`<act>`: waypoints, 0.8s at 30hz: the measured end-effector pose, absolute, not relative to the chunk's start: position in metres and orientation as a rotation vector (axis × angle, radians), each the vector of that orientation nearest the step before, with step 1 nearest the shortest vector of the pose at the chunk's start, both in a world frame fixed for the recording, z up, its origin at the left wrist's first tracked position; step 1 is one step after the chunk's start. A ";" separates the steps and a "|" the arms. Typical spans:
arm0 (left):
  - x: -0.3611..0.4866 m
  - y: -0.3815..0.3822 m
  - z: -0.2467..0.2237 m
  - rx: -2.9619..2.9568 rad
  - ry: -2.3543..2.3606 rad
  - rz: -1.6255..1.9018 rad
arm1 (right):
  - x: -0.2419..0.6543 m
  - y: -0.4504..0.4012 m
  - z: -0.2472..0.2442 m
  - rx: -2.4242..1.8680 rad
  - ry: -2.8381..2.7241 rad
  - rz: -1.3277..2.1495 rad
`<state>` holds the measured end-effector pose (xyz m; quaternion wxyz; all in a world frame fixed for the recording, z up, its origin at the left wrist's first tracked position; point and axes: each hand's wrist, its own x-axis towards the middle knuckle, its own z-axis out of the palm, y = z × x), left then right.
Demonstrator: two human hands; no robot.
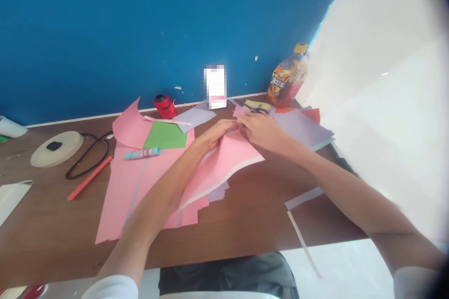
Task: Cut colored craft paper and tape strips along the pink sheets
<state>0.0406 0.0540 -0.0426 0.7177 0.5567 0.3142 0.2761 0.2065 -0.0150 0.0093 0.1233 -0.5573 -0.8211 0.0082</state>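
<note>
A pink paper sheet with a white strip along its near edge is raised and bent above the table. My left hand grips its far edge, fingers closed. My right hand pinches the same edge just to the right, and the fingertips of both hands nearly meet. What lies between the fingertips is hidden. Under my left arm more pink sheets are spread out, with a light blue glue stick and a green paper piece on them. Dark-handled scissors lie just beyond my right hand.
A phone stands against the blue wall, a red roll-shaped container left of it. A drink bottle stands back right, beside purple paper. Leftward lie a translucent lid, a black cord and an orange stick. Paper strips lie front right.
</note>
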 end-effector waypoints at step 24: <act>0.032 0.047 -0.015 1.819 0.780 0.521 | 0.221 -0.005 0.009 -1.596 -2.324 0.328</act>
